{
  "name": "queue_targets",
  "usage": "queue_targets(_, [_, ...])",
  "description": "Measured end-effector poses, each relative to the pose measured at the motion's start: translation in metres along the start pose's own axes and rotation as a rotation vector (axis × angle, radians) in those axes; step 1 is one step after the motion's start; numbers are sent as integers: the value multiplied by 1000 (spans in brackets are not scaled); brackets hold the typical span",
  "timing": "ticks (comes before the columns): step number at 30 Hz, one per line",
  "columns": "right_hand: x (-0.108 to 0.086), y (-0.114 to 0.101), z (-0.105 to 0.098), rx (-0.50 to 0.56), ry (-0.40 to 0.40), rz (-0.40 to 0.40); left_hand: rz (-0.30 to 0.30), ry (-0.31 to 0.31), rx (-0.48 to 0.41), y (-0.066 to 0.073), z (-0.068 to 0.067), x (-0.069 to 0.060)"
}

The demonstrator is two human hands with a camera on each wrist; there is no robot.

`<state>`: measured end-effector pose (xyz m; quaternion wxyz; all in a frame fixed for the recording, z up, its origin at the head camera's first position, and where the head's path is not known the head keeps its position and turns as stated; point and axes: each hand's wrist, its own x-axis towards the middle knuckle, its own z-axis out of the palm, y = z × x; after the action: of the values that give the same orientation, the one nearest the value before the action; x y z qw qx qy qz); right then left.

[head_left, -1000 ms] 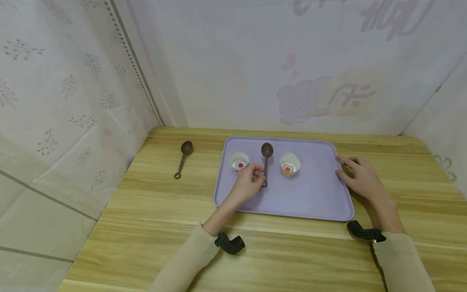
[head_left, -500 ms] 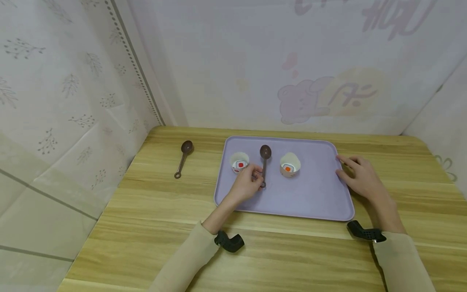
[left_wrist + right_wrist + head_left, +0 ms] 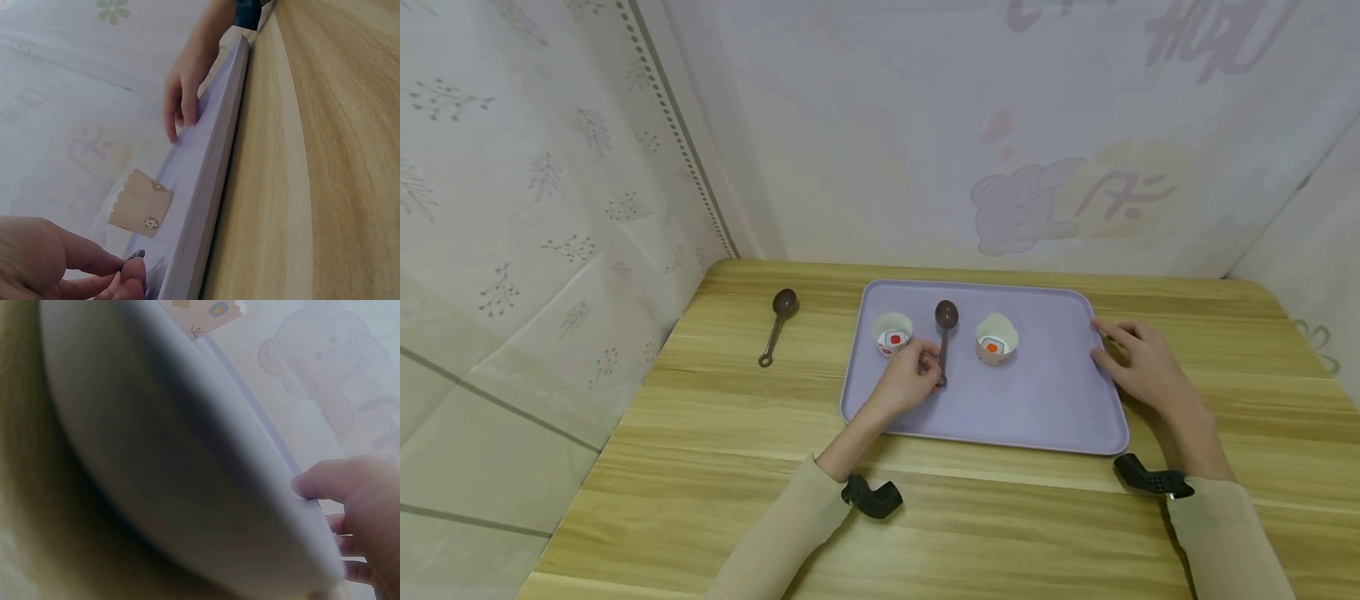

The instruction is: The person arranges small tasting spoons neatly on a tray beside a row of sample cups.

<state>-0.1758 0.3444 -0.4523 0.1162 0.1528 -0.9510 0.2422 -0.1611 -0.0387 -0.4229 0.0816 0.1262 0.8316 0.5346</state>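
Pinching the lower handle of a brown spoon (image 3: 947, 318) between thumb and fingers of the left hand (image 3: 912, 377), over the lilac tray (image 3: 1045, 383), between a red-marked cup (image 3: 889, 322) and an orange-marked cup (image 3: 997, 327). Hard to tell, from this angle, whether touching the tray. Touching the tray's right edge with loosely extended fingers of the right hand (image 3: 1150, 367). Left of the tray, on the table (image 3: 715, 467), near another spoon (image 3: 785, 302): nothing held.

A brown spoon (image 3: 946, 325), pinched near its handle's end, points bowl-first away over a lilac tray (image 3: 1033, 404).
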Motion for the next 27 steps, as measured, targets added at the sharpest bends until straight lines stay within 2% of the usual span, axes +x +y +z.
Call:
queue_targets(20, [-1, -1, -1, 1, -5, 10, -28, 0, 47, -1, 0, -2])
queue_targets(27, [-1, 0, -1, 3, -12, 8, -21, 12, 113, -3, 2, -1])
